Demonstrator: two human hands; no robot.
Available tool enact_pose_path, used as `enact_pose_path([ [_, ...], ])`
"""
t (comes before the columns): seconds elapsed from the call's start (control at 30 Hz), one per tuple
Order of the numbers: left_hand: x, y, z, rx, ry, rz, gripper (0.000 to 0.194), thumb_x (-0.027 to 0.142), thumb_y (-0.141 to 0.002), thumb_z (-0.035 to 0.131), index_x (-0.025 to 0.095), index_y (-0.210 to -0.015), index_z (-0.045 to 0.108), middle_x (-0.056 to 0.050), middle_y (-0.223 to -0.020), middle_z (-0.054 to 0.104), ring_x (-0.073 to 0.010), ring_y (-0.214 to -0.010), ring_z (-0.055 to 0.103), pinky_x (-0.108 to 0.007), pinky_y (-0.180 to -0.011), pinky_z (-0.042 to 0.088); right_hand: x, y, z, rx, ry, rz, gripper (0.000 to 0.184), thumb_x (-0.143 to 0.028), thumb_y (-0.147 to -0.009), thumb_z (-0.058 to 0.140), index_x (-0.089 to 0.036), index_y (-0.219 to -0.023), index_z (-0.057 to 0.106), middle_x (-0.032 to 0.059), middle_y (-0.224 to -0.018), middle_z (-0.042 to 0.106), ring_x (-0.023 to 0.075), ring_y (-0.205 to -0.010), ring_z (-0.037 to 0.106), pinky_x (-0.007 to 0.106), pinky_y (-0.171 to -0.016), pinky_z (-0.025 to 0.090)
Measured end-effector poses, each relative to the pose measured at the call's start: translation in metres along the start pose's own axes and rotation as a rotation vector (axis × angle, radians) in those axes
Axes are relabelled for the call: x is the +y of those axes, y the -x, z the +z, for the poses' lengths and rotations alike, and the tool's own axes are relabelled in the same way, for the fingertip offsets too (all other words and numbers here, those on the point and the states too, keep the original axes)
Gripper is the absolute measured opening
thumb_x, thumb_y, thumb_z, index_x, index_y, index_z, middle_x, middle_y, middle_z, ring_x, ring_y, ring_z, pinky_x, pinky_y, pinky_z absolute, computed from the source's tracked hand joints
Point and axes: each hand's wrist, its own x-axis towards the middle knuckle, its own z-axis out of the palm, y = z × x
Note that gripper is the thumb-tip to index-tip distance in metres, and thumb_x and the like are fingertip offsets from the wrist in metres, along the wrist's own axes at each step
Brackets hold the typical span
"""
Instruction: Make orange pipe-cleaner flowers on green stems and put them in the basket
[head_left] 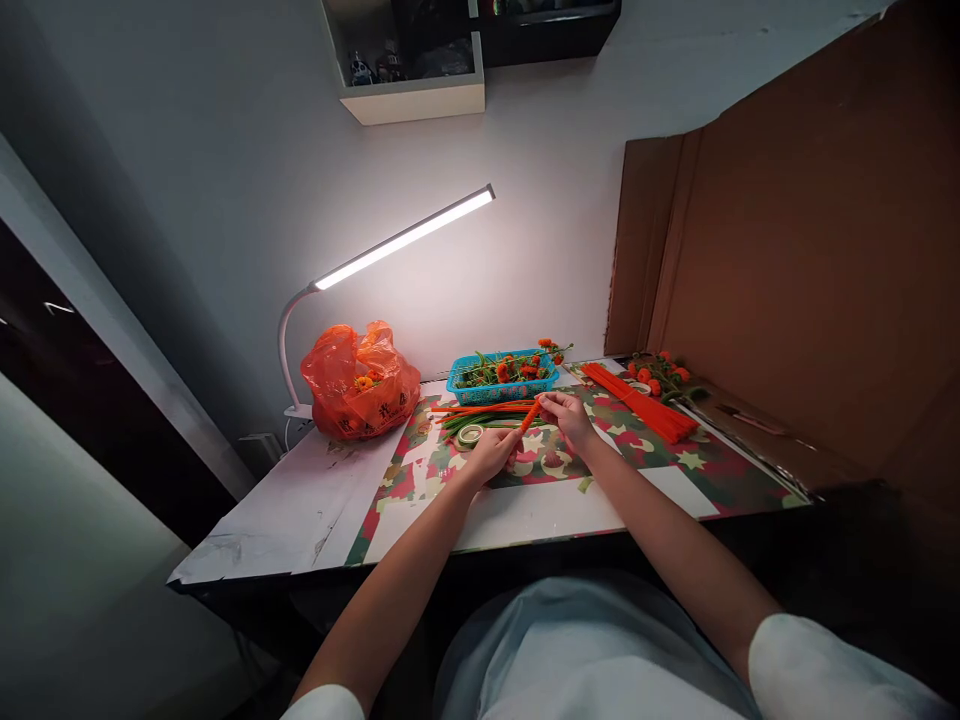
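Together, the left fingers (513,440) and right fingers (553,404) pinch closed around an orange stick (531,414), nearer than the blue basket (489,394).

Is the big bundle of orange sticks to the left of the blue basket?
No, the bundle of orange sticks lies to the right of the blue basket.

Your left hand (495,455) and right hand (570,418) hold a short orange piece (531,414) between them above the table (322,510); it looks fuzzy, though it is too small to be sure. Near your left hand lie a tape roll (470,427) and green stems (456,421). Behind stands a blue basket (502,393) with orange flowers (503,371). A lit lamp (405,240) leans over an orange bag (364,405) on your left.
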Motion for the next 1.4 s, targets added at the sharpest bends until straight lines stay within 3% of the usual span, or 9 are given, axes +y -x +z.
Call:
enact_pose_path([
  [0.2,0.003,0.000,0.002,0.128,-0.052,0.142,0.026,0.038,-0.079,0.043,0.016,-0.084,0.056,0.003,-0.057,0.054,-0.0085,-0.047,0.042,-0.020,-0.050,0.032,0.001,-0.001,-0.003,-0.013,0.002,0.023,0.031,-0.042,-0.051,0.080,-0.018,-0.069,0.069,0.0001,-0.069,0.065,0.0117,-0.065,0.057,0.025,-0.065,0.047],
  [0.4,0.005,0.003,0.003,0.235,-0.188,0.224,0.019,0.030,-0.077,0.045,0.016,-0.073,0.057,0.003,-0.056,0.052,-0.0091,-0.051,0.044,-0.020,-0.052,0.032,0.001,0.000,-0.002,-0.001,0.032,0.016,0.032,-0.042,-0.050,0.080,-0.018,-0.068,0.069,0.0011,-0.070,0.066,0.0116,-0.064,0.056,0.025,-0.063,0.046],
  [0.7,0.006,0.006,0.006,0.213,-0.327,0.225,0.023,0.023,-0.076,0.042,0.016,-0.058,0.054,0.001,-0.050,0.055,-0.0085,-0.042,0.043,-0.020,-0.047,0.029,0.005,0.001,-0.002,0.006,0.095,0.012,0.029,-0.041,-0.053,0.078,-0.018,-0.067,0.069,0.0005,-0.066,0.064,0.0106,-0.061,0.054,0.024,-0.060,0.045],
  [0.9,0.009,0.008,0.007,0.147,-0.273,0.171,0.021,0.020,-0.073,0.044,0.016,-0.055,0.054,0.000,-0.048,0.056,-0.0095,-0.040,0.050,-0.019,-0.044,0.032,0.008,0.000,-0.003,-0.002,0.151,-0.004,0.027,-0.040,-0.055,0.076,-0.017,-0.068,0.069,0.0005,-0.064,0.064,0.0105,-0.058,0.053,0.024,-0.057,0.045],
  [1.07,0.016,0.012,0.007,0.098,-0.222,0.105,0.024,0.022,-0.075,0.046,0.015,-0.054,0.054,0.002,-0.043,0.052,-0.0078,-0.033,0.045,-0.018,-0.039,0.029,0.006,0.000,-0.003,-0.015,0.145,0.003,0.025,-0.038,-0.054,0.077,-0.017,-0.066,0.069,0.0003,-0.062,0.064,0.0099,-0.056,0.052,0.024,-0.057,0.044],
  [1.4,0.014,0.009,0.008,0.101,-0.215,0.092,0.023,0.019,-0.074,0.044,0.015,-0.054,0.053,0.001,-0.044,0.054,-0.0086,-0.036,0.050,-0.016,-0.038,0.032,0.006,0.001,-0.001,-0.003,0.131,0.028,0.024,-0.036,-0.052,0.077,-0.017,-0.064,0.068,-0.0008,-0.062,0.064,0.0095,-0.058,0.054,0.024,-0.059,0.045],
])
